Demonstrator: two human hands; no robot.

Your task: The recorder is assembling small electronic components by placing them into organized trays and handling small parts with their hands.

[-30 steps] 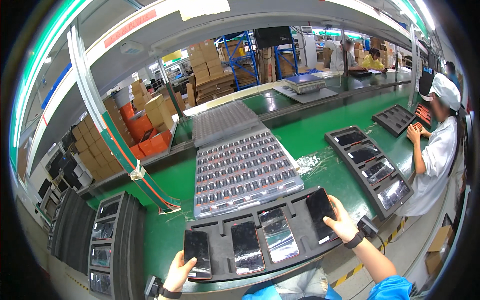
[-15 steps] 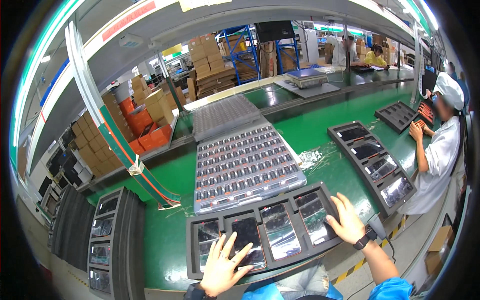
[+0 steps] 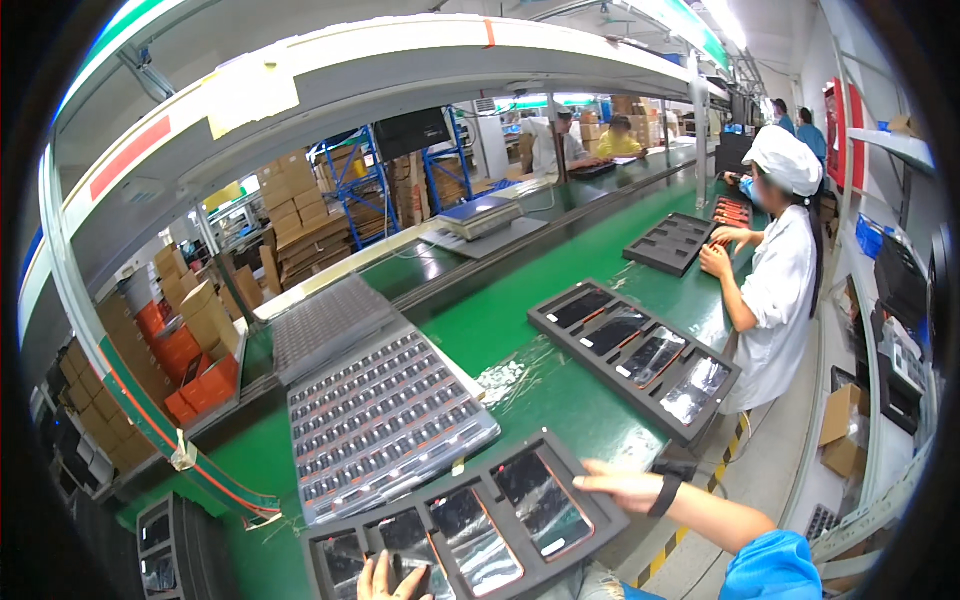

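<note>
A black foam tray point(image 3: 440, 545) lies before me at the near edge of the bench, with flat phone-like screen panels point(image 3: 545, 505) in its pockets, several of them under shiny film. My left hand point(image 3: 392, 580) rests at the near left part of the tray, its fingers spread over the panels there; its lower part is cut off by the picture's edge. At the tray's right end my right hand point(image 3: 625, 487) grips the rim. Just beyond the tray sits a clear plastic tray point(image 3: 385, 420) filled with rows of small dark parts with orange edges.
A second foam tray with panels point(image 3: 640, 345) lies to the right. Farther along, a co-worker in white point(image 3: 780, 270) handles orange-edged pieces beside another black tray point(image 3: 668, 243). A scale point(image 3: 480, 215) stands across the bench. Stacked foam trays point(image 3: 185, 550) are at the left.
The view has turned to the right, so the bench things appear farther left. Both hands remain at the foam tray; the right hand has closed around its right end.
</note>
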